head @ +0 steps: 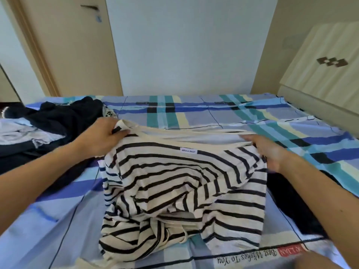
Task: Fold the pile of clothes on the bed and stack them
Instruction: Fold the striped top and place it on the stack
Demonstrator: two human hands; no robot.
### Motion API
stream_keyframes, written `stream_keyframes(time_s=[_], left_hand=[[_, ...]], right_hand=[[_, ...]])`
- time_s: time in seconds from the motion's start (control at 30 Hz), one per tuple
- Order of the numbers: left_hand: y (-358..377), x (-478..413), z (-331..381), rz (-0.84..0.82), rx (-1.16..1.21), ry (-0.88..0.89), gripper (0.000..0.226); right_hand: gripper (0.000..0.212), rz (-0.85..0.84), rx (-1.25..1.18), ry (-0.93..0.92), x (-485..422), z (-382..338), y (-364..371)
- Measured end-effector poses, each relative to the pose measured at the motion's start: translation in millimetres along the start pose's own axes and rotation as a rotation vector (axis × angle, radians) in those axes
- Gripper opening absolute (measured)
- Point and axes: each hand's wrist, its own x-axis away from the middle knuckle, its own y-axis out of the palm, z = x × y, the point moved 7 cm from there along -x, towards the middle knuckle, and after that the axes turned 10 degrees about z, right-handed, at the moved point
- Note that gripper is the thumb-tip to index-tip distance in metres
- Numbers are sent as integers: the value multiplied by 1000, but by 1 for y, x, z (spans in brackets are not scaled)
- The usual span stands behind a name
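A cream shirt with black stripes (182,187) hangs crumpled over the middle of the bed, its neckline stretched between my two hands. My left hand (99,134) pinches the left shoulder of the shirt between thumb and fingers. My right hand (270,150) grips the right shoulder, its fingers curled under the cloth. A white label shows on the back of the collar. The lower hem bunches on the plaid sheet (194,111). A pile of unfolded dark and pale grey clothes (46,123) lies at the left of the bed.
A dark garment (291,199) lies on the sheet under my right forearm. A beige headboard (320,74) stands at the right, a door (73,45) at the back left, and a white wall behind the bed.
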Motion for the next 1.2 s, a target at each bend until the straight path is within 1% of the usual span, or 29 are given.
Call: stream_keyframes(time_s=[0.03,0.07,0.1,0.13,0.2,0.27,0.33,0.37,0.4,0.47,0.53,0.6,0.63,0.7,0.8,0.93,1.03,1.13,1.2], left_hand=[[-21,-19,4,50,-19,-2,25],[-40,-36,7,97,-30,5,26],[-68,-57,12,147,-48,4,25],[-82,-72,14,176,-70,11,24],[-125,-101,25,236,-129,45,20],[-172,-129,34,282,-181,53,19],[-220,-154,42,354,-231,59,21],[-243,-164,48,395,-247,51,23],[-263,-173,53,441,-253,39,26],[-300,-189,70,538,-218,46,25],[-332,-201,89,653,-139,33,19],[-356,-208,100,763,-48,-4,24],[-367,-211,106,804,-16,-24,28],[-384,-214,117,831,7,-46,31],[-412,-210,142,868,-55,43,39],[-457,-200,172,1019,-217,207,41],[-483,-189,207,1135,-339,301,40],[-502,-176,250,1228,-471,335,36],[-516,-171,272,1266,-490,366,35]], right_hand=[[45,-88,12,-76,6,-32,4],[57,-193,71,-168,13,-61,8],[67,-259,211,-299,24,-99,11],[69,-281,365,-419,31,-121,11],[51,-267,610,-633,41,-177,14],[32,-174,704,-839,45,-235,12],[12,-55,651,-1033,53,-296,2],[6,3,597,-1100,55,-325,-6],[7,73,529,-1145,61,-352,-15],[22,235,375,-1204,78,-400,-33],[28,333,261,-1236,95,-439,-48],[31,410,162,-1300,112,-470,-59],[27,432,138,-1315,124,-481,-63],[16,458,142,-1351,146,-499,-70],[24,494,134,-1373,169,-514,-88],[33,575,59,-1346,198,-521,-118],[34,623,6,-1354,219,-533,-137],[38,683,-53,-1392,240,-551,-151],[38,746,-70,-1454,257,-562,-158]])
